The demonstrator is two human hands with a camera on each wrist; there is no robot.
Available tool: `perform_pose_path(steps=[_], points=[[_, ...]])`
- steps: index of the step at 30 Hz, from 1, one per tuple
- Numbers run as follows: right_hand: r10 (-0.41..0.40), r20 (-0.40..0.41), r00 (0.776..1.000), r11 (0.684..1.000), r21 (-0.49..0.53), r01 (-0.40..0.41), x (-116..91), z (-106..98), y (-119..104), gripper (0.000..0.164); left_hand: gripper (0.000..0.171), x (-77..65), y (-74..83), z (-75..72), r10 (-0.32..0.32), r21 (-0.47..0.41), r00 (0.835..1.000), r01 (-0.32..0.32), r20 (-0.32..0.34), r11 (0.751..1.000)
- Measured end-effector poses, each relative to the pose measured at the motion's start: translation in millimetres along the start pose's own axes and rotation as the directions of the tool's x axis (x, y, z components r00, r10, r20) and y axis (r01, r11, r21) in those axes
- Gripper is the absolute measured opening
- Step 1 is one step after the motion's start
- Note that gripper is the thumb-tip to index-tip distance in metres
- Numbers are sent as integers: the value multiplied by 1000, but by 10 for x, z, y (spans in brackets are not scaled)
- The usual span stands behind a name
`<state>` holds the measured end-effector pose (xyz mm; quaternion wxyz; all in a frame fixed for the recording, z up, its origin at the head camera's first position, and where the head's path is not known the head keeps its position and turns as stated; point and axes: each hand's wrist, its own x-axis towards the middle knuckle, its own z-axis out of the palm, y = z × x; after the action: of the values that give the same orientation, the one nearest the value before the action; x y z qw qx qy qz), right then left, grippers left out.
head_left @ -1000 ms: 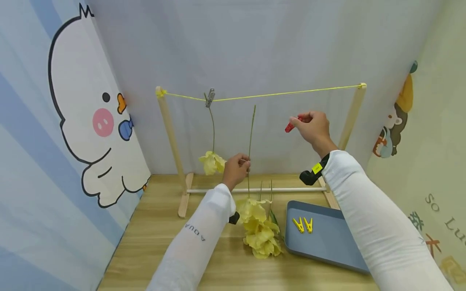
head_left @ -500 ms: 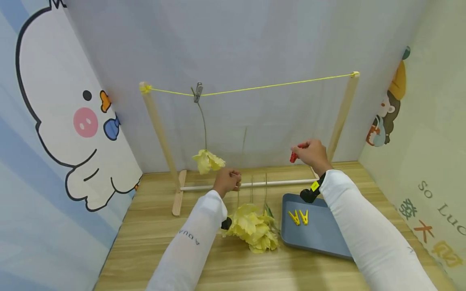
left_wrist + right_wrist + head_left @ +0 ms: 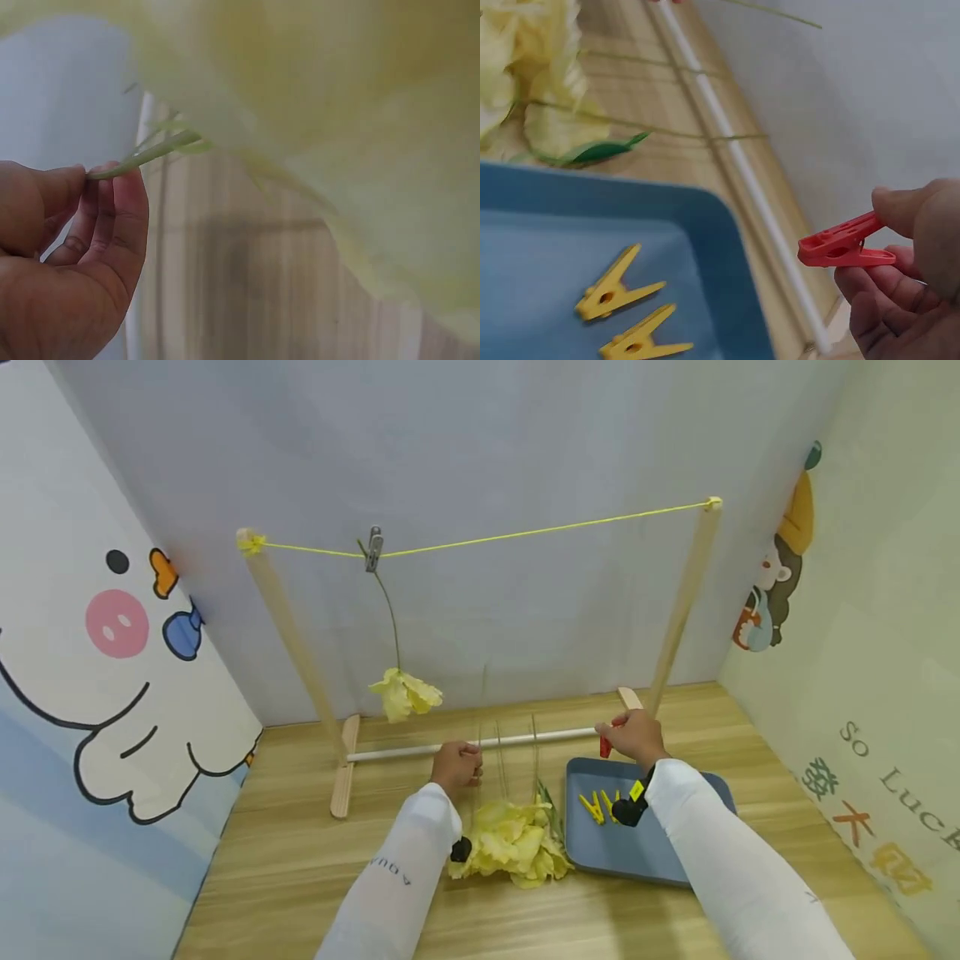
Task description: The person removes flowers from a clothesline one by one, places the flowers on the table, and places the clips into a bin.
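Note:
My left hand (image 3: 456,766) pinches the thin green stem (image 3: 154,152) of a yellow flower between thumb and fingers. Its large bloom (image 3: 352,97) fills much of the left wrist view, below the hand in the head view. Between the thumb and fingers of my right hand (image 3: 637,737) is a red clothespin (image 3: 840,244), held near the back edge of the grey-blue tray (image 3: 652,853). Two yellow clothespins (image 3: 613,289) lie in that tray. Other yellow flowers (image 3: 528,852) lie on the table left of it, stems pointing to the back.
A yellow string (image 3: 540,531) runs between two wooden posts (image 3: 294,635). From it a yellow flower (image 3: 405,695) hangs head down in a metal clip (image 3: 373,550). A white rod (image 3: 555,737) joins the posts low down, behind both hands.
Both hands have come down: the left with its flower towards the flowers on the table, the right with the red clothespin towards the tray. The head view has tilted downward and turned to the right.

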<state>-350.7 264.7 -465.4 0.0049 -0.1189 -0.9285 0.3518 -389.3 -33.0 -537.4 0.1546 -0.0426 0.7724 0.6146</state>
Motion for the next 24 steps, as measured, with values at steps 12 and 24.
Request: perform_pose_path(steps=[12,24], points=[[128,31,991,982,-146,-122,-153,238,562,38,24,54,-164,55,-42,34,999,43,-26,998],[245,73,967,951,-214,-225,-284,374,809,39,22,106,-259,109,-67,80,998,68,-10,995]])
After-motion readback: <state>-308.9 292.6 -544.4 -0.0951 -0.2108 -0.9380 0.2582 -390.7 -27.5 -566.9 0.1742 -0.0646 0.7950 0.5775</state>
